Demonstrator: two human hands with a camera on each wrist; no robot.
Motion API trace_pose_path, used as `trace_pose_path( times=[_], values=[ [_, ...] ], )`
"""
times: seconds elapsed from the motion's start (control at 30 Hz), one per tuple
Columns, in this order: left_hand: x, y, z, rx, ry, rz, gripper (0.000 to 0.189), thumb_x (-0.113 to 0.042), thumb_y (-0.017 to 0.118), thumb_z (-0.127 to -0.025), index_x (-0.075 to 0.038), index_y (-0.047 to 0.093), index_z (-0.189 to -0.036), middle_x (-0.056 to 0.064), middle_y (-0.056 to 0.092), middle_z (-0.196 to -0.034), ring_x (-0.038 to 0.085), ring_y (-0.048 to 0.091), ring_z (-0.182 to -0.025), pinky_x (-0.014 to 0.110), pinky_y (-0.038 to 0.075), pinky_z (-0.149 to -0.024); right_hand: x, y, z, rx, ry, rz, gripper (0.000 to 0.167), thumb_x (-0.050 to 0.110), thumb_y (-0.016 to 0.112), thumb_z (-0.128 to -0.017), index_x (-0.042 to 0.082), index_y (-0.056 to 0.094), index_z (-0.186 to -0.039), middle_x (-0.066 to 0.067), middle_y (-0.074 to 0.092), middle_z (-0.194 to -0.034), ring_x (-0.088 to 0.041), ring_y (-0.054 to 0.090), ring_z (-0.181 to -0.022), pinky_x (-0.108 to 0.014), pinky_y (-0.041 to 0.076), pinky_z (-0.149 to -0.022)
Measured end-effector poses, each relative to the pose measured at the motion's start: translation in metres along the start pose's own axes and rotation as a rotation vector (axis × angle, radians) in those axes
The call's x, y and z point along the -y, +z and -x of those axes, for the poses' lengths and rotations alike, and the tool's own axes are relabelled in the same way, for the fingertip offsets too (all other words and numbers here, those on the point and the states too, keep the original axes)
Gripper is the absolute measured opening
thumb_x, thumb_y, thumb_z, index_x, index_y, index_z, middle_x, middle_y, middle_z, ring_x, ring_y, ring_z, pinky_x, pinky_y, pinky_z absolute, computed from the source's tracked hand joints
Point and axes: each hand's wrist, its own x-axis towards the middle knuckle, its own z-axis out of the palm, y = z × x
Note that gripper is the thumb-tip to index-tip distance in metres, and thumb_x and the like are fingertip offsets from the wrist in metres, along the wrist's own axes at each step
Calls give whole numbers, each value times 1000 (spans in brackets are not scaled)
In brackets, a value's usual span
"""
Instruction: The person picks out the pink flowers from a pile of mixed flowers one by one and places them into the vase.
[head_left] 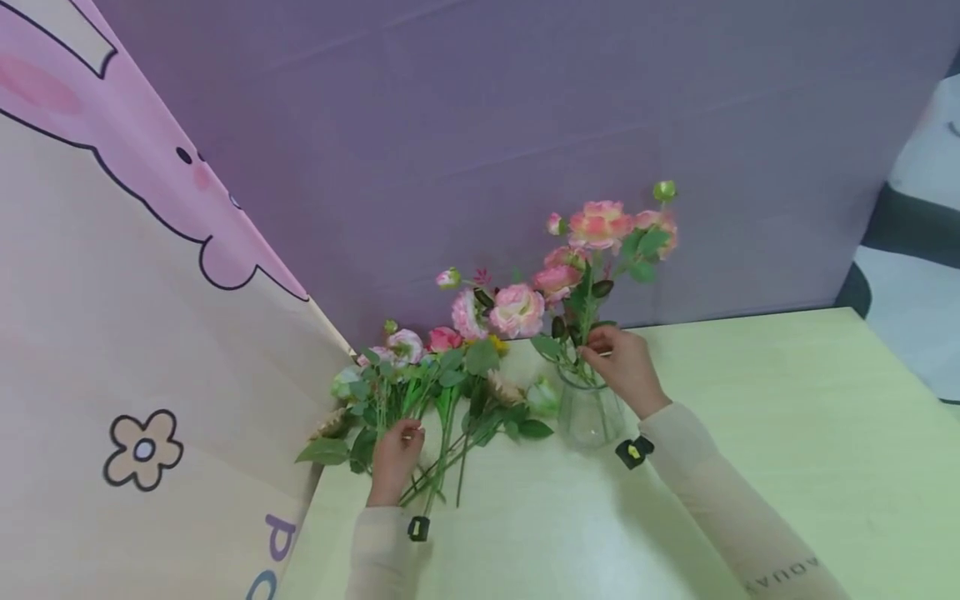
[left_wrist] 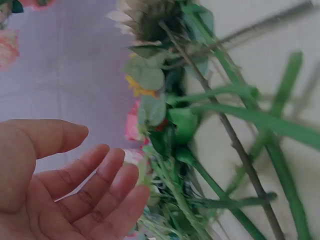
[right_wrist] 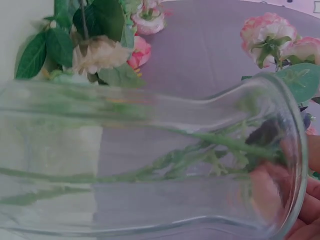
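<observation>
A clear glass vase point(head_left: 585, 421) stands on the table with several pink artificial flowers point(head_left: 600, 225) in it. Their green stems point(right_wrist: 125, 177) run down inside the glass. My right hand point(head_left: 626, 367) is at the vase mouth, where its thumb and fingers pinch a flower stem; in the right wrist view the glass rim point(right_wrist: 297, 130) partly covers those fingers. My left hand point(head_left: 397, 462) hovers by a pile of loose artificial flowers point(head_left: 480, 358). In the left wrist view its fingers point(left_wrist: 115, 175) are loosely bent, with nothing held, beside the green stems point(left_wrist: 240, 145).
The pile's stems point(head_left: 450, 467) point toward the front of the pale green table point(head_left: 787, 417). Behind it hangs a purple backdrop point(head_left: 450, 125), and a cartoon-printed sheet point(head_left: 150, 333) borders the left side. Some flower heads lean out of the vase toward the left.
</observation>
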Motion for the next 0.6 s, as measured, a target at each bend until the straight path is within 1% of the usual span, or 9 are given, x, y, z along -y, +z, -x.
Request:
trace_pose_path(
  times=[0.07, 0.17, 0.27, 0.33, 0.4, 0.47, 0.6],
  values=[
    [4, -1, -2, 6, -8, -24, 23, -13, 59, -92, 1, 64, -109, 13, 67, -95, 27, 62, -84, 38, 52, -68, 1, 1, -1, 1, -5, 18, 18, 8, 67, -85, -6, 64, -95, -21, 68, -85, -33, 67, -76, -43, 56, -66],
    [9, 0, -5, 6, -6, -70, 27, -11, 60, -91, 4, 62, -114, 19, 66, -103, 33, 63, -91, 44, 52, -73, 3, 0, -3, 3, -1, 46, 18, 9, 68, -85, -6, 65, -95, -20, 69, -84, -31, 67, -75, -43, 56, -65],
    [14, 1, -9, -6, 7, -125, 32, -7, 61, -89, 8, 59, -117, 25, 63, -110, 39, 61, -98, 49, 50, -79, 4, -1, -4, 11, -4, 77, 18, 10, 68, -85, -5, 66, -94, -19, 69, -83, -30, 67, -73, -41, 55, -64],
    [17, 2, -10, -12, 12, -152, 33, -5, 62, -88, 9, 58, -118, 26, 62, -112, 41, 59, -100, 50, 50, -82, 4, -1, -4, 15, -10, 93, 17, 10, 69, -85, -5, 66, -93, -18, 69, -82, -29, 66, -72, -41, 55, -62],
    [21, 3, -10, -17, 10, -178, 33, -4, 63, -88, 10, 58, -117, 27, 62, -111, 41, 60, -99, 50, 50, -81, 4, -2, -4, 19, -18, 110, 17, 10, 69, -85, -4, 66, -92, -18, 69, -81, -29, 66, -70, -40, 55, -62],
    [24, 3, -10, -20, -6, -196, 33, -4, 63, -87, 10, 58, -117, 27, 62, -111, 41, 61, -98, 50, 51, -80, 3, -2, -4, 22, -20, 117, 17, 11, 69, -85, -5, 66, -91, -18, 69, -81, -29, 66, -71, -41, 55, -62],
    [30, 4, -10, -16, -31, -220, 31, -3, 63, -87, 10, 59, -115, 26, 63, -110, 40, 62, -94, 49, 52, -76, 3, -3, -4, 13, -15, 116, 19, 12, 68, -85, -5, 66, -94, -19, 69, -83, -31, 67, -73, -42, 55, -64]
  ],
)
